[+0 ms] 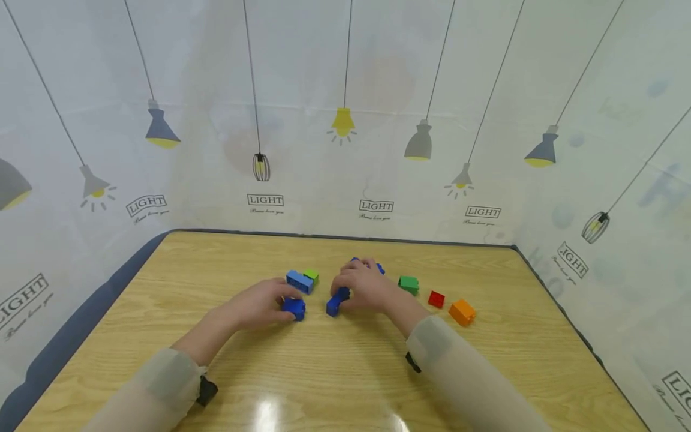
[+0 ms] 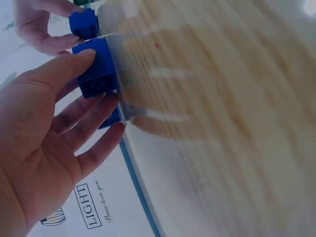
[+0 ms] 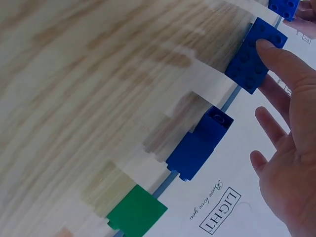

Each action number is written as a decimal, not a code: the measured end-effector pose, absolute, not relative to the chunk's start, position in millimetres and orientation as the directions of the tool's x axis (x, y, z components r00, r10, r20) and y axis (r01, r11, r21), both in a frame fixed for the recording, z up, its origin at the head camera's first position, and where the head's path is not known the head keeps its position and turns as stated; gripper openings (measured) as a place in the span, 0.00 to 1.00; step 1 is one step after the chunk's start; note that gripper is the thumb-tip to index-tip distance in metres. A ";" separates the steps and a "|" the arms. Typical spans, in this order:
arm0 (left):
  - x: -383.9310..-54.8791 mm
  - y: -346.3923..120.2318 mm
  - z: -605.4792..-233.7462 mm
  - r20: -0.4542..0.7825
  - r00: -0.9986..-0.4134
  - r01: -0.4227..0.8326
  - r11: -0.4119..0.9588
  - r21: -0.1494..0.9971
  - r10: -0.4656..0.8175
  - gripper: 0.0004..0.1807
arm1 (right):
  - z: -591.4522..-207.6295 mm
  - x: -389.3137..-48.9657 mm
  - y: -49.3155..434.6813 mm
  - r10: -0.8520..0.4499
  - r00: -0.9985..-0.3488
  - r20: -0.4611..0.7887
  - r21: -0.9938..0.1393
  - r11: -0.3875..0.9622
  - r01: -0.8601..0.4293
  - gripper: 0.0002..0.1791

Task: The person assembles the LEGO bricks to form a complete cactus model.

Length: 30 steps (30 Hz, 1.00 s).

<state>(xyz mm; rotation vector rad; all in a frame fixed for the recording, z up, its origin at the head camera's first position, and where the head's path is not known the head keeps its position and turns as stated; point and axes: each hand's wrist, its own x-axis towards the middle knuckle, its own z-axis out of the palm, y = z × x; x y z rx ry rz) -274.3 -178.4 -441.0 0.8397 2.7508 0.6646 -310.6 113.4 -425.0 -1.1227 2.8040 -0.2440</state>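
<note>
My left hand [image 1: 264, 305] pinches a blue toy brick [image 1: 294, 308] low over the wooden table. In the left wrist view the thumb lies on one face of that brick [image 2: 97, 69], with the fingers at its far side. To the right, my right hand [image 1: 366, 287] grips a longer blue brick [image 1: 333, 306]. The right wrist view shows the thumb across its studded face [image 3: 251, 59]. A small gap separates the two held bricks. Behind my right hand are more blue bricks [image 1: 380, 269], partly hidden by it in the head view.
A lighter blue brick [image 1: 300, 281] and a lime green one [image 1: 311, 275] sit beyond my left hand. Green [image 1: 408, 285], red [image 1: 436, 299] and orange [image 1: 462, 312] bricks lie to the right on the table [image 1: 324, 372]. A lamp-printed curtain [image 1: 313, 72] surrounds the far edges.
</note>
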 end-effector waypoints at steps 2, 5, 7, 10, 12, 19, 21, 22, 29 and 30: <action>-274.0 -177.6 -441.4 -0.049 -0.819 0.486 0.736 0.471 0.572 0.21 | -423.5 -305.4 117.9 -0.701 -0.712 -0.031 -0.191 0.704 -0.684 0.13; -273.0 -175.5 -441.8 -0.053 -0.821 0.480 0.739 0.472 0.568 0.21 | -421.9 -298.3 125.9 -0.701 -0.713 -0.015 -0.218 0.699 -0.682 0.13; -272.3 -173.8 -441.6 -0.050 -0.821 0.482 0.737 0.473 0.569 0.21 | -421.4 -294.3 132.2 -0.697 -0.717 -0.001 -0.245 0.695 -0.676 0.12; -271.7 -171.5 -441.5 -0.037 -0.819 0.491 0.733 0.471 0.572 0.20 | -421.3 -288.1 142.7 -0.681 -0.733 0.001 -0.302 0.698 -0.649 0.12; -271.8 -170.1 -442.0 -0.026 -0.816 0.500 0.727 0.471 0.578 0.19 | -421.8 -283.6 150.5 -0.665 -0.747 -0.003 -0.358 0.698 -0.620 0.12; -271.7 -162.2 -442.7 0.024 -0.779 0.553 0.669 0.496 0.626 0.17 | -422.2 -268.2 178.3 -0.642 -0.767 0.005 -0.520 0.653 -0.551 0.11; -270.7 -159.7 -442.1 0.033 -0.765 0.573 0.657 0.490 0.643 0.19 | -422.0 -264.2 185.0 -0.626 -0.780 -0.006 -0.552 0.653 -0.519 0.11; -270.1 -158.3 -441.8 0.034 -0.761 0.580 0.655 0.484 0.648 0.21 | -422.3 -262.6 188.1 -0.617 -0.787 -0.012 -0.567 0.653 -0.502 0.11; -266.8 -147.4 -440.5 0.024 -0.745 0.598 0.652 0.466 0.667 0.21 | -424.5 -252.2 206.2 -0.568 -0.823 -0.019 -0.640 0.640 -0.426 0.12; -266.6 -145.6 -440.8 0.023 -0.743 0.599 0.650 0.467 0.669 0.21 | -424.6 -250.6 208.4 -0.562 -0.827 -0.021 -0.650 0.636 -0.415 0.12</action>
